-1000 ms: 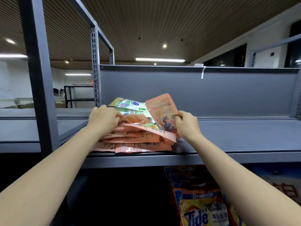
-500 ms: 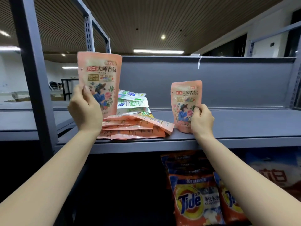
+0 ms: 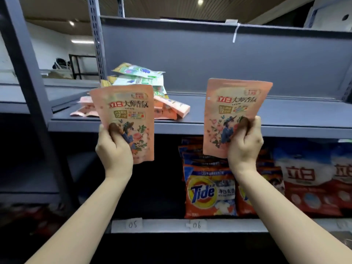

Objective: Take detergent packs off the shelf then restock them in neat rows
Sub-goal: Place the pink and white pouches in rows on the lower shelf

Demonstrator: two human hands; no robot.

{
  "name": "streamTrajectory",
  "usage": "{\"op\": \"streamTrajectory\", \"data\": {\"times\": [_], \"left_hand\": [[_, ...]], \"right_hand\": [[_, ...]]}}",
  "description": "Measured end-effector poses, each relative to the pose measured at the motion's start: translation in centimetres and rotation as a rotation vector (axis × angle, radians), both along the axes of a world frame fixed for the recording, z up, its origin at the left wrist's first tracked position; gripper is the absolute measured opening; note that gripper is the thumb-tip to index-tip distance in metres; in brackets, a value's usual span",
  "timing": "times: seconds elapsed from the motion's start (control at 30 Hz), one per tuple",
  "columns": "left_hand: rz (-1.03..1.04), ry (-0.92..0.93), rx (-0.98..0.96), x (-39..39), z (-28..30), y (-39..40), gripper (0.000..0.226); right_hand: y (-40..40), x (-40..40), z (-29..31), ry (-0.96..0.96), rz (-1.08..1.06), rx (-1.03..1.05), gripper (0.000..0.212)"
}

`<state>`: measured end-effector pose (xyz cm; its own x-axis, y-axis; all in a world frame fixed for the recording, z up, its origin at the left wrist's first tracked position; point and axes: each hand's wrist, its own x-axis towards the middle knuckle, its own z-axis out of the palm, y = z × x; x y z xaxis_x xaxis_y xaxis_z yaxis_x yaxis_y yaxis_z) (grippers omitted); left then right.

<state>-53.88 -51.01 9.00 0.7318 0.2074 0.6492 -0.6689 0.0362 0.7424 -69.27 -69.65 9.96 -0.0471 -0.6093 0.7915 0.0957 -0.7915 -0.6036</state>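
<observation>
Two pink packs are held upright and facing forward — left hand [image 3: 114, 149] grips the left pack [image 3: 124, 119], right hand [image 3: 244, 147] the right pack [image 3: 233, 115] — apparently for neat placement on the shelf [image 3: 285, 115].

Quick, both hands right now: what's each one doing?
Left hand: fingers gripping an upright peach floral plastic detergent pouch.
Right hand: fingers gripping a second upright peach floral pouch.

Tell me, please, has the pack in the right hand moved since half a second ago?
Yes: the right hand's pack has dropped from standing on the shelf to hanging across its front edge.
</observation>
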Motion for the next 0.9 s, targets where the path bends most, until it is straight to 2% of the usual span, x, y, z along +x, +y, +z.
{"op": "streamTrajectory", "data": {"times": [0.17, 0.27, 0.43, 0.53, 0.63, 0.73, 0.83, 0.9], "left_hand": [[-0.009, 0.097, 0.117, -1.3, -5.4, -0.3, 0.018], [-0.031, 0.168, 0.225, -1.2, -8.8, -0.3, 0.025], [-0.195, 0.407, 0.359, 0.6, -12.8, -1.0, 0.024], [-0.262, 0.605, 0.338, 2.8, -13.8, -2.1, 0.014], [-0.37, 0.824, 0.213, 6.2, -14.7, -3.7, 0.026], [-0.406, 0.865, 0.261, 9.1, -15.6, -5.0, 0.027], [-0.499, 0.894, 0.208, 10.6, -15.9, -6.1, 0.015], [-0.571, 0.919, 0.187, 12.1, -16.1, -7.1, 0.016]], "right_hand": [[0.1, -0.6, -4.4, 0.105, 0.075, 0.024, 0.014], [0.5, -0.7, -7.1, 0.201, 0.143, 0.063, 0.013], [1.6, 0.6, -11.0, 0.448, 0.342, 0.218, 0.018], [2.3, 2.5, -12.7, 0.576, 0.414, 0.395, 0.018], [2.4, 5.3, -14.3, 0.648, 0.451, 0.613, 0.027], [2.4, 8.5, -15.7, 0.652, 0.537, 0.729, 0.032], [1.8, 11.7, -16.9, 0.668, 0.547, 0.782, 0.035], [1.1, 13.5, -17.3, 0.68, 0.592, 0.789, 0.039]]}}
